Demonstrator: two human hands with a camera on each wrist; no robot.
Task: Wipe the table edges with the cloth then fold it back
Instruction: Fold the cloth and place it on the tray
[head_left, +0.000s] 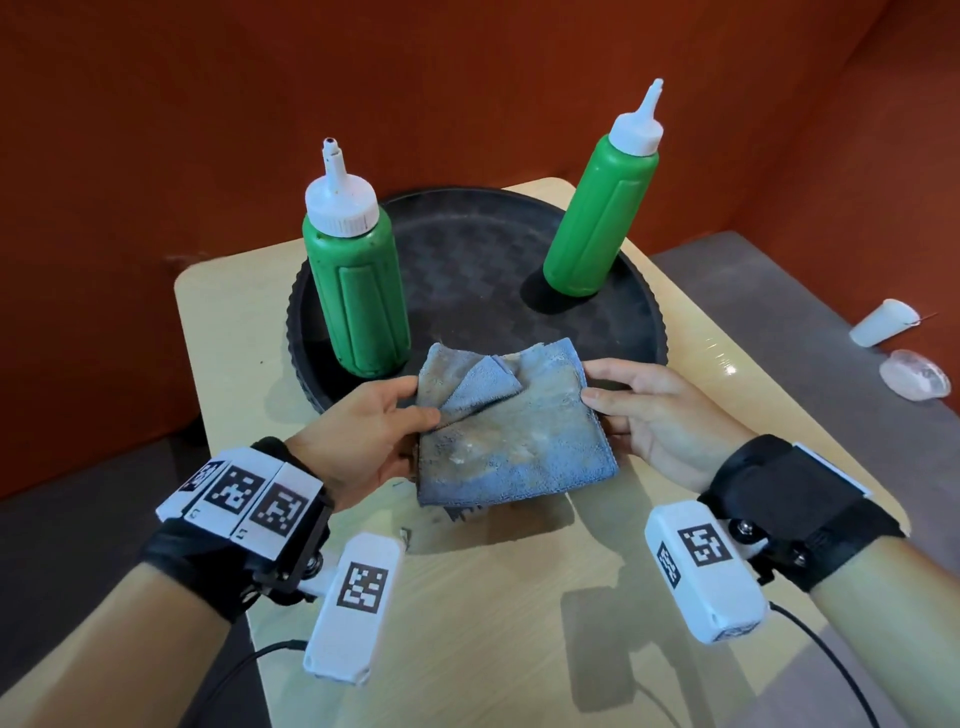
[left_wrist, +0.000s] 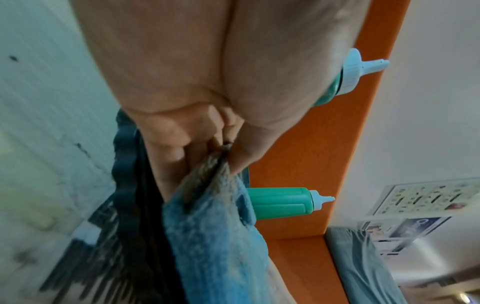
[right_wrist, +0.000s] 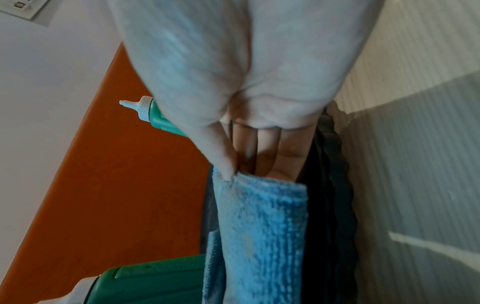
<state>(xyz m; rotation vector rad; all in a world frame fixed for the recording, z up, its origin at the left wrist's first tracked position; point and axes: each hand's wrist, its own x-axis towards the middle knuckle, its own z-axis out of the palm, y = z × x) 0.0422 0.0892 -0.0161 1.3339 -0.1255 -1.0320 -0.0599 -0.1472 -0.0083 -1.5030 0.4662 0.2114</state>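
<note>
- cloth (head_left: 506, 431): blue, stained, partly folded, held up just above the table (head_left: 519, 623), near edge of black tray (head_left: 467, 244)
- left hand (head_left: 358, 436) pinches left edge; right hand (head_left: 654, 415) pinches right edge
- one corner flap is bunched up top-left; judgement: flatten it, align edges, then fold
- keep clear of the green bottles (head_left: 358, 291)

Left hand (head_left: 358, 431) and right hand (head_left: 654, 415) both pinch with thumb over fingers (right_wrist: 272, 156).

bare table (head_left: 519, 623) near side, tray (head_left: 467, 270) beyond, two green bottles (head_left: 358, 291) flanking open middle
</note>
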